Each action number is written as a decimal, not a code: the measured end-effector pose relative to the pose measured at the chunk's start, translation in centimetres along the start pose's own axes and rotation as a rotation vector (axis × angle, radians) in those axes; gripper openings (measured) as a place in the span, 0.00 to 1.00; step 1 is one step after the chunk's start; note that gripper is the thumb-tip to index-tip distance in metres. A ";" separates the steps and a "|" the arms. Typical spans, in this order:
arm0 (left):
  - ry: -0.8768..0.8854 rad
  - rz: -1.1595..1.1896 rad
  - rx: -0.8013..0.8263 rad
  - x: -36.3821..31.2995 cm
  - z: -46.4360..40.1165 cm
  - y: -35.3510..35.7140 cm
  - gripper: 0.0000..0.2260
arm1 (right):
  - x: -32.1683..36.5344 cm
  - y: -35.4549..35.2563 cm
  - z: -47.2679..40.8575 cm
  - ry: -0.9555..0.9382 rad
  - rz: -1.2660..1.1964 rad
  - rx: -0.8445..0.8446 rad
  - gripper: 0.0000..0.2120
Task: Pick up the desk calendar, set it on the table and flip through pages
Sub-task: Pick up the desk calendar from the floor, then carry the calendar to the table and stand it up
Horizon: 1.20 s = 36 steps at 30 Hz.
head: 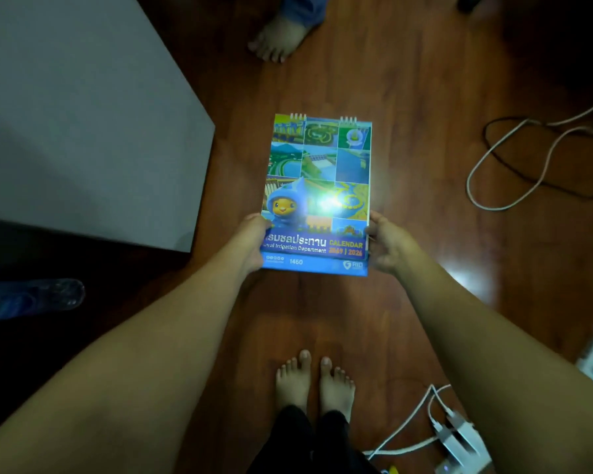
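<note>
A blue desk calendar (317, 186), with a cartoon mascot and photo tiles on its cover and wire rings at the far edge, is held flat above the wooden floor. My left hand (250, 241) grips its near left edge, thumb on the cover. My right hand (389, 246) grips its near right edge. The grey table (65, 131) stands to the left, its corner close to the calendar's left side.
My bare feet (314, 381) stand below the calendar. Another person's foot (278, 39) is at the top. White and black cables (514, 162) loop on the floor at right. A white power strip (459, 439) lies at bottom right. A clear plastic bottle (42, 295) lies at left.
</note>
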<state>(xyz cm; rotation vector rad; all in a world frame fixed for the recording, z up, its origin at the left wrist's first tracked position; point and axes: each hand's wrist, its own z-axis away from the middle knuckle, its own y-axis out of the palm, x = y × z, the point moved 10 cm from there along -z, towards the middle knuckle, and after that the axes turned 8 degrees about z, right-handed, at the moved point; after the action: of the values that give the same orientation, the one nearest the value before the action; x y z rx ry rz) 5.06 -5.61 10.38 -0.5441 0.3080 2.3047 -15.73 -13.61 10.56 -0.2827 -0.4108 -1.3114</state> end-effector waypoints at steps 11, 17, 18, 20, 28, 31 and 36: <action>0.129 0.060 0.122 -15.9 28.8 1.1 0.12 | 14.8 1.9 27.8 -0.153 -0.126 0.091 0.24; 0.256 0.072 0.156 -24.1 43.0 0.7 0.11 | 23.3 4.2 41.5 -0.308 -0.102 0.172 0.23; 0.272 0.091 0.174 -25.2 44.8 0.8 0.11 | 24.6 4.7 43.3 -0.335 -0.078 0.185 0.23; 0.313 0.118 0.210 -27.6 48.3 0.9 0.12 | 27.4 5.9 46.6 -0.390 -0.035 0.216 0.24; 0.556 0.206 0.091 -37.8 57.5 -4.6 0.13 | 36.8 14.8 55.1 -0.535 0.087 0.400 0.26; 0.609 0.266 0.018 -40.3 59.8 -9.4 0.13 | 38.5 20.7 57.5 -0.586 0.144 0.493 0.26; 0.690 0.371 -0.120 -42.1 63.2 -20.1 0.12 | 37.5 32.2 60.9 -0.552 0.206 0.631 0.25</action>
<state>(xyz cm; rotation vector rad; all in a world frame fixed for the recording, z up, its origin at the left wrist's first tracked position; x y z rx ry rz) 27.84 6.25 84.65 -1.4479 0.6419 2.4193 15.02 -12.72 82.69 -0.1419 -1.1999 -0.8307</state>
